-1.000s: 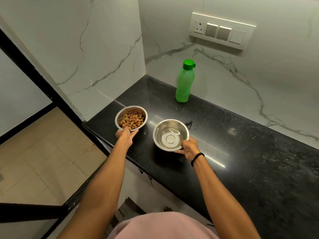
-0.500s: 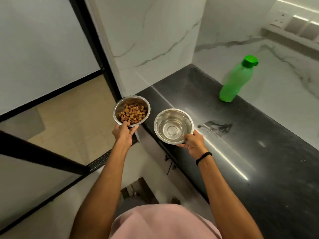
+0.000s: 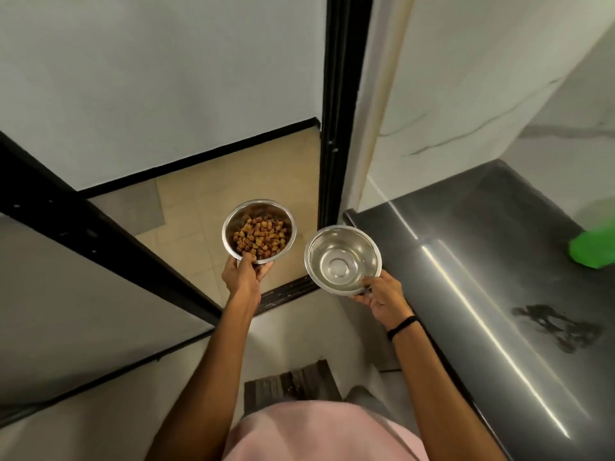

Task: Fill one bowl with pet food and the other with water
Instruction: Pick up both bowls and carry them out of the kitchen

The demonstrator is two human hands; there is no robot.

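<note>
My left hand (image 3: 242, 273) grips the near rim of a steel bowl (image 3: 233, 218) filled with brown pet food kibble (image 3: 259, 235), held in the air over the tan floor. My right hand (image 3: 382, 296) pinches the near rim of a second steel bowl (image 3: 342, 257), which looks to hold clear water, held in the air just left of the black counter's corner. The two bowls sit side by side, a little apart. A green bottle (image 3: 594, 251) stands on the counter at the right edge of view, blurred and partly cut off.
The black stone counter (image 3: 482, 261) runs along the right, with a wet smear (image 3: 559, 327) on it. A black door frame (image 3: 342, 111) rises straight ahead, and a black bar (image 3: 100, 241) crosses at left. A dark mat (image 3: 289, 384) lies on the floor below.
Both bowls have been lifted off the counter and carried left, away from it. The view has swung left toward the doorway, and the green bottle has slid to the right edge.
</note>
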